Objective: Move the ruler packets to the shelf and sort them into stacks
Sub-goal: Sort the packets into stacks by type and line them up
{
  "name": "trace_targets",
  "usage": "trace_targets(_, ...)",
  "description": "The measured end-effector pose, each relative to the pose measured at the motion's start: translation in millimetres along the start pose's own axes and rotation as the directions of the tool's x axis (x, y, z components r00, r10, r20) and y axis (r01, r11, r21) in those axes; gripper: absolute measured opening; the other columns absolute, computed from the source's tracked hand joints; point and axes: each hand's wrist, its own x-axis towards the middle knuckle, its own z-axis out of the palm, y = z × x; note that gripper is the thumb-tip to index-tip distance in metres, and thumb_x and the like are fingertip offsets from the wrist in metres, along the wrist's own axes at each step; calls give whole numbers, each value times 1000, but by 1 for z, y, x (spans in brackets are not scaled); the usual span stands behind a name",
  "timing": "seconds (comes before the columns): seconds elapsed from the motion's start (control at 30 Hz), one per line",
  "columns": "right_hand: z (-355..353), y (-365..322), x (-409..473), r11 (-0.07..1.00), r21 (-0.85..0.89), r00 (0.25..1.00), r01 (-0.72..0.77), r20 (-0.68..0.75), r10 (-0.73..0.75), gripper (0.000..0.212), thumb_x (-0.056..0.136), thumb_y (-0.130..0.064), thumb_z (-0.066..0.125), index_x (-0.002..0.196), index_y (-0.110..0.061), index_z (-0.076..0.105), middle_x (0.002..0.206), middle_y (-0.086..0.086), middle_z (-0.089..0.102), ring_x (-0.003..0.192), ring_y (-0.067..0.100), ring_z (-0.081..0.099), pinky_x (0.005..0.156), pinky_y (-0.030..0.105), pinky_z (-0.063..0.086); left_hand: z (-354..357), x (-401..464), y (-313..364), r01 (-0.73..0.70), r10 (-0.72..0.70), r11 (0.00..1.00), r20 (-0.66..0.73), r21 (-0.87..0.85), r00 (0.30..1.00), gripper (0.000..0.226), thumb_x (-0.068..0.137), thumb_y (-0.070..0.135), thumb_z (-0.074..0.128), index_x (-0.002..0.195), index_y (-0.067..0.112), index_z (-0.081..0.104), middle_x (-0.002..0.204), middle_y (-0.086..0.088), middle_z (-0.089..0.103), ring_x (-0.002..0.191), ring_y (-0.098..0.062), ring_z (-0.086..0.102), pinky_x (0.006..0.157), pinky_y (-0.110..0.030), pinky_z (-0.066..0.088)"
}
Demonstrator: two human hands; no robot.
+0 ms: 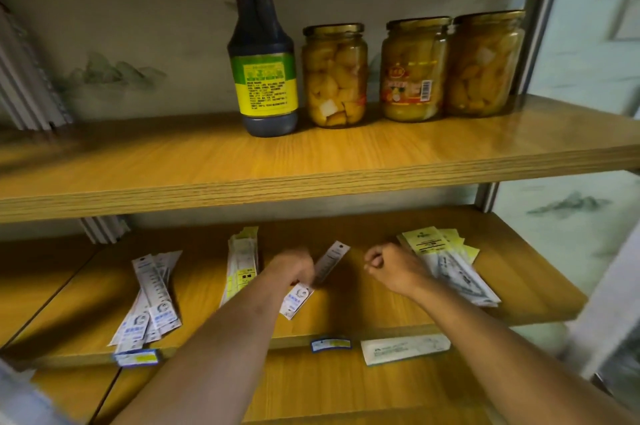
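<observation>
Ruler packets lie in stacks on the lower wooden shelf point(346, 317). A blue-and-white stack point(152, 296) fans out at the left. A yellow-labelled stack point(241, 258) lies behind my left forearm. Another yellow-topped stack point(446, 262) spreads at the right. My left hand point(292, 267) grips a single blue-and-white ruler packet point(327, 267) that slants across the shelf's middle. My right hand point(391, 267) is a closed fist with nothing visible in it, resting beside the right stack. One white packet point(403, 348) lies on the shelf below, under the front edge.
The upper shelf point(311, 179) holds a dark sauce bottle point(263, 54) and three jars of yellow fruit point(335, 75). Grey metal uprights point(540, 19) frame the right side. Price tags point(330, 344) stick to the lower shelf's front edge.
</observation>
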Motion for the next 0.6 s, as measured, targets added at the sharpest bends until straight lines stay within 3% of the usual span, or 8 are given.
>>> trace_targets(0.07, 2, 3, -3, 1000, 3, 1000, 18, 9, -18, 18, 91, -36, 62, 108, -32, 65, 108, -12, 69, 93, 7, 63, 86, 29, 53, 0, 0, -2, 40, -34, 995, 57, -96, 998, 40, 88, 23, 71, 123, 8, 59, 95, -3, 60, 85, -14, 56, 78, -25, 49)
trace_targets(0.17, 3, -1, -4, 999, 17, 999, 37, 19, -38, 22, 91, -33, 62, 112, -29, 64, 111, -11, 69, 93, 6, 63, 89, 29, 52, 2, -2, -7, 33, -18, 974, 68, -225, 998, 50, 81, 22, 78, 125, 8, 58, 116, -8, 65, 98, -18, 61, 89, -29, 55)
trace_targets(0.3, 4, -15, 6, 996, 75, 999, 40, 29, -42, 18, 92, -34, 60, 109, -30, 65, 108, -11, 68, 99, 9, 62, 92, 34, 51, -1, -12, -18, -92, 59, 871, -83, -483, 995, 49, 85, 22, 75, 130, 11, 57, 121, -10, 66, 107, -25, 64, 83, -32, 56)
trace_targets(0.43, 17, -48, 18, 988, 123, 994, 97, 45, -104, 18, 91, -34, 60, 108, -30, 65, 104, -11, 67, 98, 9, 62, 88, 31, 52, -14, -29, -55, -123, -57, 754, -250, -645, 967, 54, 83, 25, 76, 131, 11, 54, 123, -8, 65, 106, -25, 65, 73, -28, 55)
trace_targets(0.6, 51, -110, 20, 978, 142, 984, 152, 69, -163, 10, 90, -37, 60, 97, -35, 65, 98, -12, 68, 96, 10, 62, 86, 33, 54, -22, -47, -131, -71, -210, 684, -289, -726, 934, 51, 83, 16, 77, 128, 8, 55, 118, -12, 67, 101, -27, 67, 77, -38, 58)
